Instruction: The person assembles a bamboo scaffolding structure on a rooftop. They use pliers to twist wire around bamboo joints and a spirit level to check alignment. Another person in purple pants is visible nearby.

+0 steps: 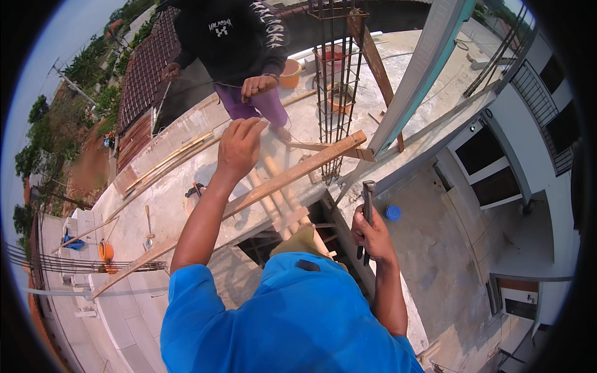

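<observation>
Rooftop formwork: your right hand [372, 235] grips a dark metal tool [367, 211], possibly a hammer, upright above the slab edge, while your left hand [238, 148] reaches out, fingers loosely open, over the slanted timber plank [292, 176].

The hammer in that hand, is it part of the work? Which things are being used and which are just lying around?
Being used:
- hammer, gripped in the right hand
- long wooden plank, just under the raised left hand
- steel bar cage, against the plank's far end

Lying about:
- orange bucket behind the other person
- blue lid on the concrete
- small orange bucket far left
</observation>
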The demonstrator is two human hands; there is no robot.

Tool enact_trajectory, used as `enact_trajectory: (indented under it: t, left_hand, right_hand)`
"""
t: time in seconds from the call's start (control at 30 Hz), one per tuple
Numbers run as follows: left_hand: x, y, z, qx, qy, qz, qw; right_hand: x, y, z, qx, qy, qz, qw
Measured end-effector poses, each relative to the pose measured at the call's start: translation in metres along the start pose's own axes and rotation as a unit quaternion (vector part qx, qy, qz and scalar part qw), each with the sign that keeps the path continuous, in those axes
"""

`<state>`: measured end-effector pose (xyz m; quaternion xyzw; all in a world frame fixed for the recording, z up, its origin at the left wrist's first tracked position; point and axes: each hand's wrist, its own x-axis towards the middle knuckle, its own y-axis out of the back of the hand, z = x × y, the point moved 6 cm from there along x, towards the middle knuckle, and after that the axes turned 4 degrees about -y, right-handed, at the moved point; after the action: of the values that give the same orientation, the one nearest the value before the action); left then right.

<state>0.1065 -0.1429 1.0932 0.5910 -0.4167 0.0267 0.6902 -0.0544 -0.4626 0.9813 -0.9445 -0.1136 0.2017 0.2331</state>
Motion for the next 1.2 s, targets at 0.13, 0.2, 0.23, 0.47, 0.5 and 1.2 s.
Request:
enact_trajectory:
  t: [0.13, 0.2, 0.23, 0.47, 0.5, 1.2]
  left_hand:
    - [0.04, -0.063, -0.002, 0.063, -0.197, -0.096, 0.974]
    - [0.052, -0.086, -0.01, 0.02, -0.274, -0.116, 0.954]
    - [0.054, -0.102, -0.018, 0.009, -0.298, -0.155, 0.942]
    - [0.09, -0.136, 0.001, -0.197, -0.265, -0.151, 0.932]
    - [0.095, -0.13, 0.009, -0.201, -0.249, -0.165, 0.933]
    - [-0.009, -0.22, -0.07, -0.479, 0.228, -0.346, 0.773]
  right_hand:
    - [0.037, -0.025, -0.008, -0.006, 0.027, -0.005, 1.0]
    - [0.045, -0.034, -0.011, -0.036, 0.026, 0.017, 0.999]
    - [0.047, -0.036, -0.013, -0.048, 0.026, 0.03, 0.998]
    - [0.044, -0.018, -0.01, -0.124, 0.076, 0.186, 0.972]
    - [0.042, -0.021, -0.013, -0.122, 0.076, 0.209, 0.967]
    - [0.162, -0.102, -0.137, -0.246, 0.362, 0.268, 0.858]
